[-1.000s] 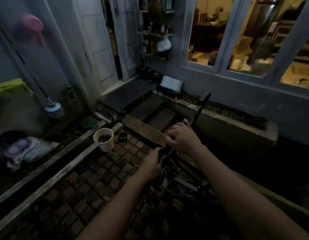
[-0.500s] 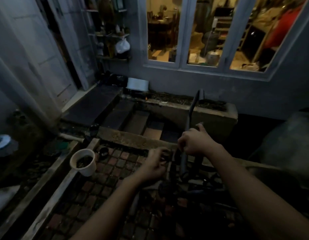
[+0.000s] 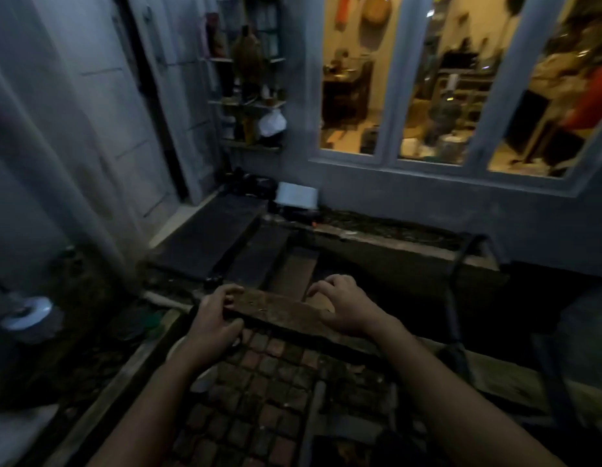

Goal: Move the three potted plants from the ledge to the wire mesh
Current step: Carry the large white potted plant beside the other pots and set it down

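Two empty hands, left (image 3: 214,326) and right (image 3: 347,306), each grip spread; white pot (image 3: 205,375) mostly hidden under left wrist

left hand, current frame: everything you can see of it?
The left hand is bare, seen from the back, forearm running in from the lower left. It sits palm down at the left end of the worn stone ledge, fingers curled at the ledge's near edge. It hangs above a pale, round rim that it mostly hides; whether it touches that rim, or grips anything, is not visible. Below it lies the brick paving. The right hand is apart, at the ledge's other end.
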### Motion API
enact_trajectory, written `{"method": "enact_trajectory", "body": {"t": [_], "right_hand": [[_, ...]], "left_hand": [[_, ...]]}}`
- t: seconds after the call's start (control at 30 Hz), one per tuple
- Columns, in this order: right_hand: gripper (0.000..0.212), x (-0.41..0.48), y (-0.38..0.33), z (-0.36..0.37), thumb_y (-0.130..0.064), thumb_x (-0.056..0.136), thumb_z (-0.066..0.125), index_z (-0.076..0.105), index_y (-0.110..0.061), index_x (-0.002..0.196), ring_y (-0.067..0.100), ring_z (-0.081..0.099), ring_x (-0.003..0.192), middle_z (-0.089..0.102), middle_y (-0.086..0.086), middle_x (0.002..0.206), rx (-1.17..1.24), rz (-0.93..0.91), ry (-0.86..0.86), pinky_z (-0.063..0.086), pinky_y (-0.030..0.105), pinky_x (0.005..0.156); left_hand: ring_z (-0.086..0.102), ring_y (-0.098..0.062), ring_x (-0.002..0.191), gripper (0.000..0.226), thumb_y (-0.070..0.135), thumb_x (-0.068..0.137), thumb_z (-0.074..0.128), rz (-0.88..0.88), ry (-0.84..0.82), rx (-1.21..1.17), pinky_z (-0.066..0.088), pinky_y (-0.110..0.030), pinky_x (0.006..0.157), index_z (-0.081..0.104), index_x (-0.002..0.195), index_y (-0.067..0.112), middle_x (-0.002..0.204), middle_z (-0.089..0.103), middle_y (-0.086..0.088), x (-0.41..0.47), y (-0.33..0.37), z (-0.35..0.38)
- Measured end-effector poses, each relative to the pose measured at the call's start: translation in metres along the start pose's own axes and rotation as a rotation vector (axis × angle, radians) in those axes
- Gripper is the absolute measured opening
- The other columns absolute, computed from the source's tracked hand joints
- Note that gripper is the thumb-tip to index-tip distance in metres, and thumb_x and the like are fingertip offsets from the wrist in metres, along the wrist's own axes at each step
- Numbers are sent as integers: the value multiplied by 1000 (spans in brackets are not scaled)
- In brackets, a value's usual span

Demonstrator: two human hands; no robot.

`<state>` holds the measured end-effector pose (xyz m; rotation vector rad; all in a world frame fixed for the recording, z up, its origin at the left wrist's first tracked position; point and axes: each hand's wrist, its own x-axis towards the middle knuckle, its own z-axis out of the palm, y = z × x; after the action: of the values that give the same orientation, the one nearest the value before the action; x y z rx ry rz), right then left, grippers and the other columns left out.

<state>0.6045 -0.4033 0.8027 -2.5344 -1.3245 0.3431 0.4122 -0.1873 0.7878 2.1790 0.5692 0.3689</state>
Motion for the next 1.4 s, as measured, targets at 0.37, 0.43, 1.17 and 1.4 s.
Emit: {"method": "enact_trajectory", "body": {"t": [0.37,0.43,1.17,1.4], "right_hand": [[56,223,-73,173,-37,93,60,43,-26,145,29,26,142,35,6,152,157,-228,-133,27,37,115],[58,249,-74,224,-39,92,59,40,-29,146,28,23,143,32,3,154,170,-233,-155,28,39,115],[39,468,0,832,-42,97,51,60,-22,129,39,32,143,59,0,135,-10,-583,246,21,65,114],[24,503,-7,822,-28,89,70,68,-12,107,30,58,118,67,7,103,-57,-742,211,25,52,114]], "left_hand": [[52,-17,120,45,24,93,69,-376,162,19,47,-35,96,45,129,36,130,49,3,46,-216,-74],[50,-19,124,48,25,93,68,-448,124,53,47,-36,100,41,130,40,137,42,-2,56,-274,-64],[20,-8,145,35,48,97,48,-13,575,216,21,-8,114,56,125,29,159,13,-10,118,-873,257],[38,-8,137,39,49,92,56,-73,835,-87,37,-14,102,47,130,47,152,29,-9,120,-898,260]]}}
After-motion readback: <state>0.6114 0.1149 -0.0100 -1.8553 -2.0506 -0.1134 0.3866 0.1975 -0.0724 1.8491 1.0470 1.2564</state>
